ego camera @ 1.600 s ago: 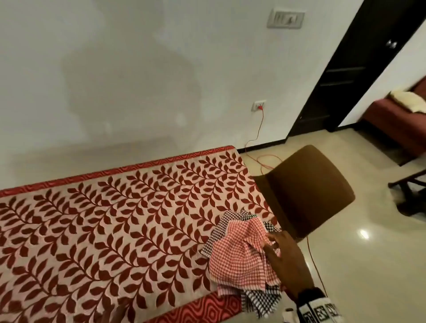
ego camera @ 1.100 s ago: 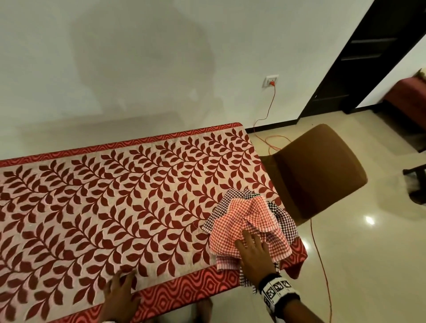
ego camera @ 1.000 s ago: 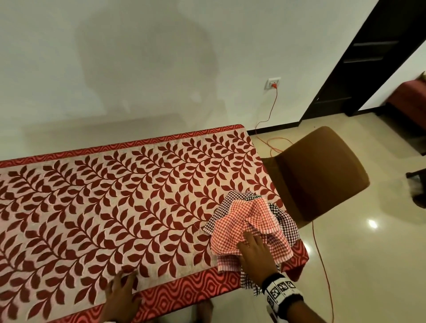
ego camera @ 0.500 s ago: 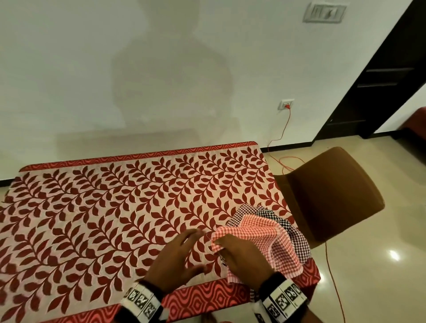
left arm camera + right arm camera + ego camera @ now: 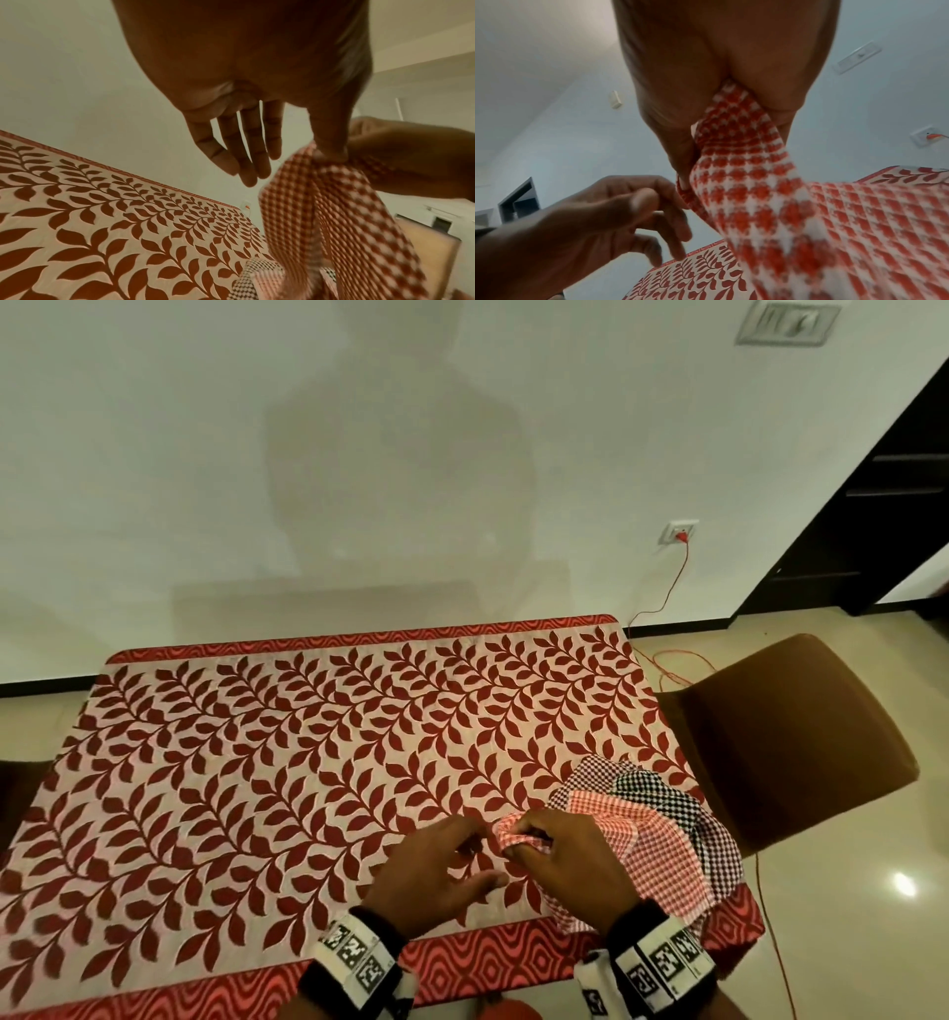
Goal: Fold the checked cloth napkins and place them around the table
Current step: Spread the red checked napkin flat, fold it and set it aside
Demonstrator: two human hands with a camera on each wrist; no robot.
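Observation:
A pile of checked napkins lies at the near right corner of the table [image 5: 308,788]. The red checked napkin [image 5: 652,855] is on top, over a black checked one [image 5: 662,793] and a maroon checked one [image 5: 595,770]. My right hand [image 5: 524,839] grips a bunched corner of the red napkin [image 5: 782,203] and holds it lifted off the table. My left hand [image 5: 485,852] hovers just left of that corner with its fingers spread and holds nothing. In the left wrist view its thumb [image 5: 330,142] reaches the cloth's top edge [image 5: 321,203], beside the right hand [image 5: 411,162].
A red leaf-patterned cloth covers the table. A brown chair [image 5: 785,747] stands against the table's right side, close to the pile. A red cable [image 5: 678,577] runs from a wall socket down to the floor. A dark doorway [image 5: 898,505] is at the far right.
My right hand went from lying flat on the pile to gripping and raising the red napkin's corner. My left hand moved from the near table edge up beside it.

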